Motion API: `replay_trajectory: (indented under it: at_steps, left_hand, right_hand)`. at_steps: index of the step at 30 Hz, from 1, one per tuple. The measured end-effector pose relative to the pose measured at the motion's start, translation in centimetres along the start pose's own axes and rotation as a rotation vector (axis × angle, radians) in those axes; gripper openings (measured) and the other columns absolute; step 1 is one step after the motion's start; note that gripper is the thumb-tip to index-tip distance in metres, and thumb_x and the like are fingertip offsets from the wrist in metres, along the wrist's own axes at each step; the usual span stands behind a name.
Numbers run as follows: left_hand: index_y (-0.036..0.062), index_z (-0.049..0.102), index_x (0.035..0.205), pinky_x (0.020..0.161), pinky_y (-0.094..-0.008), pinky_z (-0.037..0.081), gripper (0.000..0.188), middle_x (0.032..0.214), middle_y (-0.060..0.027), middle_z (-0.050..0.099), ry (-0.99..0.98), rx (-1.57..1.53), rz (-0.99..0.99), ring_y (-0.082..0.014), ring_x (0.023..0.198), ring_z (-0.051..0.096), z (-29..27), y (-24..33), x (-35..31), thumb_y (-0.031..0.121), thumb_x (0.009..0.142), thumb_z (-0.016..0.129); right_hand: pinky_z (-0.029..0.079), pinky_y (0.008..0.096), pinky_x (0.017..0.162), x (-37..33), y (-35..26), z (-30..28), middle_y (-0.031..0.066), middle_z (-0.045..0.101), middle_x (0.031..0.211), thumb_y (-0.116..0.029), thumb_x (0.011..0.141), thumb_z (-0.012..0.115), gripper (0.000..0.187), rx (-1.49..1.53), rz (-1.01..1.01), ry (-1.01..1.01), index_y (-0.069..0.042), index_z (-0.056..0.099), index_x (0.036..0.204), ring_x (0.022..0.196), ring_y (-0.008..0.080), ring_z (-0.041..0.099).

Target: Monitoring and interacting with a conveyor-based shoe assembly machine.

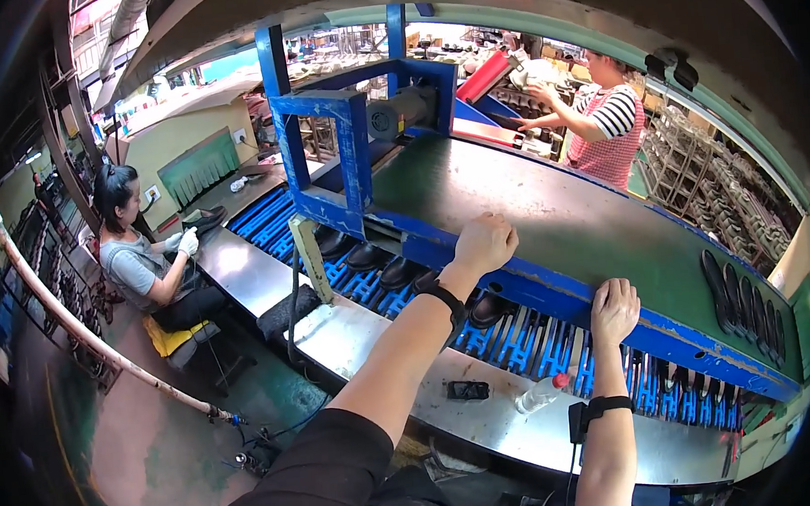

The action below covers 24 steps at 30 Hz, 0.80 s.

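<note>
My left hand (486, 243), fingers curled into a loose fist, rests by the near edge of a green belt (560, 216); nothing shows in it. To its right, my right hand (615, 311) has its fingers bent over the blue metal rail (688, 339) along that belt. Both wrists wear black bands. Several dark shoe soles (737, 299) lie side by side at the belt's right end. Underneath runs a lower conveyor of blue slats (512, 339), carrying black shoes (400, 273), one of them (489, 310) partly below my left forearm.
A steel ledge (355, 341) borders the conveyor, with a black handheld device (467, 390) and a clear red-capped bottle (543, 393) on it. A blue frame (325, 156) with a motor rises over the belt. One gloved co-worker (146, 260) handles a dark shoe; another (596, 121) stands across the belt.
</note>
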<state>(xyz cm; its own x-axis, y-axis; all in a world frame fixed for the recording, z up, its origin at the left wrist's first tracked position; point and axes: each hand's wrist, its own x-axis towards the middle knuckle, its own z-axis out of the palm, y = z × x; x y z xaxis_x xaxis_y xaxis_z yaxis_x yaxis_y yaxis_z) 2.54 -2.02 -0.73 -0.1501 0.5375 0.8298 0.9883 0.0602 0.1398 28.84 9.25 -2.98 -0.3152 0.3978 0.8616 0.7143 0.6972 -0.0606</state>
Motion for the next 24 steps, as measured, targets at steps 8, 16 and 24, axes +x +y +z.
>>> replay_trajectory:
  at_steps: [8,16,24]
  left_hand:
    - [0.0010,0.067,0.064,0.074,-0.0442,0.055,0.030,0.074,-0.0154,0.067,-0.061,-0.037,-0.064,-0.0328,0.078,0.065,-0.2,0.9,0.1,0.021,0.084,0.057]
    - [0.0077,0.065,0.063,0.070,-0.0487,0.053,0.025,0.070,-0.0146,0.065,-0.055,-0.012,-0.116,-0.0345,0.075,0.065,-0.3,1.3,0.6,0.023,0.080,0.057]
    - [0.0033,0.065,0.063,0.072,-0.0472,0.053,0.023,0.070,-0.0164,0.064,-0.012,-0.031,-0.085,-0.0345,0.075,0.064,0.1,0.7,-0.3,0.020,0.078,0.059]
  right_hand:
    - [0.045,0.0424,0.070,0.0,0.4,-0.2,0.0097,0.062,0.087,-0.015,0.087,0.057,0.013,-0.011,-0.001,0.009,-0.005,0.061,0.078,0.080,0.0299,0.059]
    - [0.048,0.0436,0.072,0.1,0.5,0.1,0.0123,0.062,0.086,-0.014,0.087,0.058,0.013,0.022,-0.009,0.033,-0.004,0.062,0.081,0.081,0.0328,0.059]
    - [0.048,0.0445,0.076,-1.0,1.6,1.1,0.0133,0.063,0.094,-0.017,0.094,0.054,0.019,0.002,-0.030,-0.004,-0.001,0.064,0.089,0.087,0.0340,0.061]
